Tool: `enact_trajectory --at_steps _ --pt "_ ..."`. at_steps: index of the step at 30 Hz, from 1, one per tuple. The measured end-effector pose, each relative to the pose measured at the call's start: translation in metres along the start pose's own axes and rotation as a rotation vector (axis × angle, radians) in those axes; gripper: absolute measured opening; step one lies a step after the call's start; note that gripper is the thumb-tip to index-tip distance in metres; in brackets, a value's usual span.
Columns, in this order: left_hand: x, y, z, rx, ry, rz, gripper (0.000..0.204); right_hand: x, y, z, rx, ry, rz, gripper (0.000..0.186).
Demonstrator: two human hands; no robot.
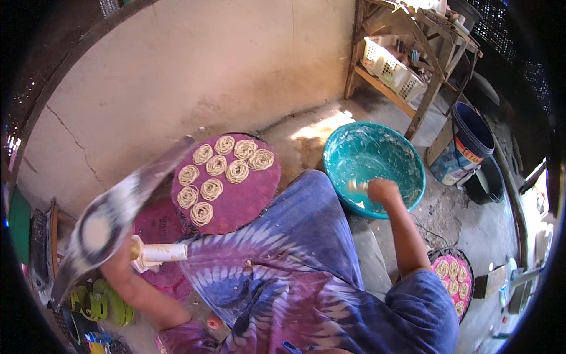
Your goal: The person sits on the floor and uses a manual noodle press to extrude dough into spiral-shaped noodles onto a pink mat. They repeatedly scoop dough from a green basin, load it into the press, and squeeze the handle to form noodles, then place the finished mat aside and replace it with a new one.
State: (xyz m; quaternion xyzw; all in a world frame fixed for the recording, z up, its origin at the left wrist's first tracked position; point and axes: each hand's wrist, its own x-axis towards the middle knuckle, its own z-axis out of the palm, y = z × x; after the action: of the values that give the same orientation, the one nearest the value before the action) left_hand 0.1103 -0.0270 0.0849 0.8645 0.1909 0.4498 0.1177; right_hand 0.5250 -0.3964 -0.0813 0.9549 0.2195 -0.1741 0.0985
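Observation:
My left hand (122, 255) is closed at the edge of a long wooden board (118, 203) with a round opening. The board is tilted and smeared by motion, and hides part of the fingers. Beside that hand a white plastic tube (165, 252) lies sideways above my lap. Over the teal basin (410, 147), my right hand (383, 190) is closed, with a pale lump of dough (356, 186) at its fingertips. Several coiled noodle nests (237, 171) lie on a round tray covered with pink cloth (250, 206), left of my knee.
Another tray of nests (453, 277) sits on the floor at right. Beyond the basin stand a blue bucket (457, 153) and a dark tub (486, 183). A wooden rack (421, 112) holds white baskets (389, 68). A green gas cylinder (112, 304) stands at lower left.

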Motion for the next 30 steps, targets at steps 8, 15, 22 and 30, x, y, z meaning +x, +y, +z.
enact_trajectory --at_steps 8,15,22,30 --pt "-0.015 0.038 0.047 -1.63 0.311 -0.532 0.02 -0.033 -0.062 -0.005 0.214 0.083 -0.48 0.047" --pt "-0.043 0.064 0.147 -1.82 0.072 -0.818 0.026 -0.15 -0.18 -0.002 2.123 -1.75 -0.58 0.086" --pt "-0.093 0.02 0.128 -1.454 -0.284 -1.002 0.048 -0.128 -0.146 -0.037 1.784 -0.433 -0.783 0.087" --pt "-0.084 0.052 0.122 -0.455 -1.118 -0.213 0.05 -0.138 -0.154 -0.094 0.632 0.314 -1.337 0.098"
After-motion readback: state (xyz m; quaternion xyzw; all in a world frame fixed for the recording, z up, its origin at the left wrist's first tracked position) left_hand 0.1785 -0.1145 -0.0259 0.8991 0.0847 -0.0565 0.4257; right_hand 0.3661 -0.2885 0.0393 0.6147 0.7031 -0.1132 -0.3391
